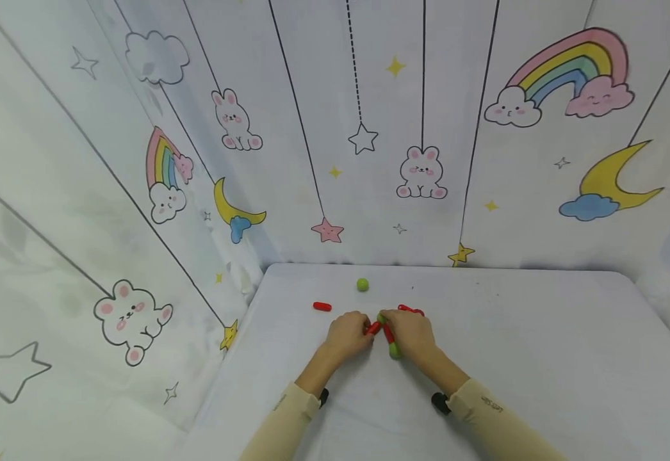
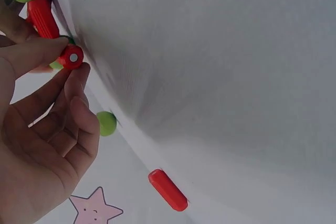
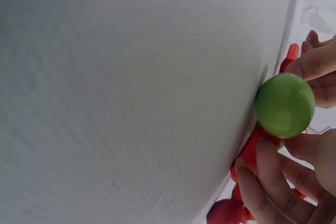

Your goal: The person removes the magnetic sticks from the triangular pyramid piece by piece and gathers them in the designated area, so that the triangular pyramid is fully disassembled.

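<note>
My left hand [image 1: 349,335] pinches a short red rod [image 1: 373,328] between thumb and fingertips. In the left wrist view, a pale round disc [image 2: 73,57] marks the rod's near end. My right hand [image 1: 411,330] grips another red rod [image 1: 389,333], which has a green ball [image 1: 394,351] at its near end. A second green ball [image 1: 382,317] shows at the right fingertips, close to the left hand's rod; whether they touch is unclear. The near ball [image 3: 285,105] looks large in the right wrist view, partly covering the rod behind it.
Beyond the right hand lie red pieces [image 1: 411,310], among them a red ball [image 3: 226,212]. A loose green ball [image 1: 362,284] and a loose red rod [image 1: 322,307] rest on the white table [image 1: 519,358]. A patterned curtain [image 1: 289,128] hangs behind.
</note>
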### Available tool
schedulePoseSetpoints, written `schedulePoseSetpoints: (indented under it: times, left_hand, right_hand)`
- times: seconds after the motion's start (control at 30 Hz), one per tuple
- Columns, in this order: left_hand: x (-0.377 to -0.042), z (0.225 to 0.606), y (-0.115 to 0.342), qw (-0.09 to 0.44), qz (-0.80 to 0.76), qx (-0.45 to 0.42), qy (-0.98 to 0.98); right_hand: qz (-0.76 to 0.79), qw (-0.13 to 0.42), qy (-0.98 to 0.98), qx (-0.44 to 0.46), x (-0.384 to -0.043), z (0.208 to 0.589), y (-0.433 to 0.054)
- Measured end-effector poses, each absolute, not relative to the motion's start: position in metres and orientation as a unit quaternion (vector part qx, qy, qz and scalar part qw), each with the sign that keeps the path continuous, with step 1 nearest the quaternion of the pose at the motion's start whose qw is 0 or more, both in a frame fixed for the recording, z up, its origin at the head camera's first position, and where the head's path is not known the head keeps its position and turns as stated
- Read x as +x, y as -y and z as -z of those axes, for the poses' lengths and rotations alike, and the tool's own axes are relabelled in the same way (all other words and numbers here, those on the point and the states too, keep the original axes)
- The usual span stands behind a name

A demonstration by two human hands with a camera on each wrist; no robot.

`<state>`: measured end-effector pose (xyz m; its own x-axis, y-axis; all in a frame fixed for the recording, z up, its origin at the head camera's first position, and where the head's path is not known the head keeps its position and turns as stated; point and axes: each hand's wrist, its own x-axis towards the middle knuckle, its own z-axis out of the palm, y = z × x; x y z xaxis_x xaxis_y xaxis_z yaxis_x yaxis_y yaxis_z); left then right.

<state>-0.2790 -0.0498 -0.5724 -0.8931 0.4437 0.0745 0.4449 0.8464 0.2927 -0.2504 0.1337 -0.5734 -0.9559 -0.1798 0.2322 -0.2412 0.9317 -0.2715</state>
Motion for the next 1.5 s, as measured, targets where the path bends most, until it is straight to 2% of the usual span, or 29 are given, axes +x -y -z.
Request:
schedulePoseSetpoints:
  times: [0.17,0.47,0.77,1.3,1.5]
  left_hand:
    - [-0.281,0.570,0.057,0.004,0.139,-0.237,0.961]
    - [-0.280,0.566,0.062,-0.002,0.138,-0.240,0.961]
    - [-0.283,0.564,0.063,0.007,0.137,-0.249,0.959]
    - [-0.286,0.564,0.069,-0.016,0.114,-0.259,0.959]
    - [-0.289,0.562,0.082,-0.004,0.109,-0.242,0.964]
  right_hand:
    - [-0.160,0.108,0.974,0.119,-0.251,0.572,-0.134]
    - [-0.156,0.085,0.978,0.113,-0.252,0.571,-0.132]
    - [-0.162,0.112,0.973,0.118,-0.249,0.569,-0.134]
    - [-0.139,0.090,0.979,0.120,-0.248,0.570,-0.128]
    - [-0.130,0.090,0.980,0.120,-0.250,0.571,-0.137]
